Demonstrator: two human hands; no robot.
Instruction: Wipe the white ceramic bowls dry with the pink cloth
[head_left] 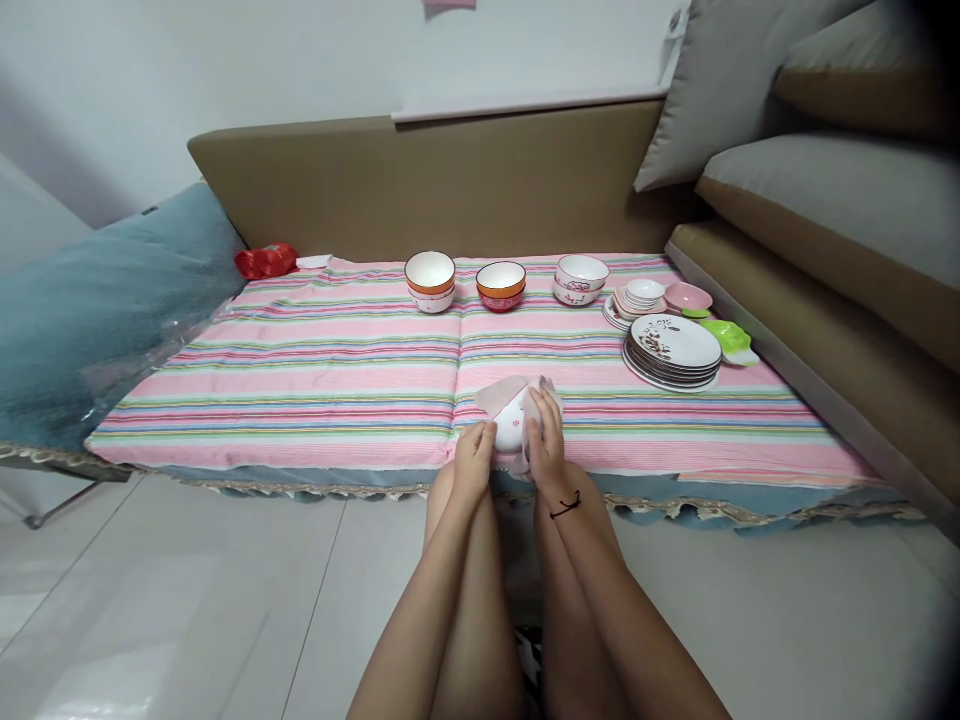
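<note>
Just above my knees, a white bowl (pixel 510 430) with a small red mark is held between my two hands. My left hand (pixel 474 455) grips its left side, thumb on the rim or wall. A pale pinkish-grey cloth (pixel 499 393) lies behind and around the bowl. My right hand (pixel 547 438) is closed on this cloth and presses it to the bowl's right side. The bowl's underside and far edge are partly hidden by the cloth and fingers.
On the striped cloth cover (pixel 337 375) stand stacked bowls (pixel 430 282), more bowls (pixel 501 287), and floral bowls (pixel 580 279). To the right are stacked plates (pixel 673 350), small white dishes (pixel 643 293), a pink bowl (pixel 688 298) and a green dish (pixel 727 340). A red package (pixel 267 261) lies far left.
</note>
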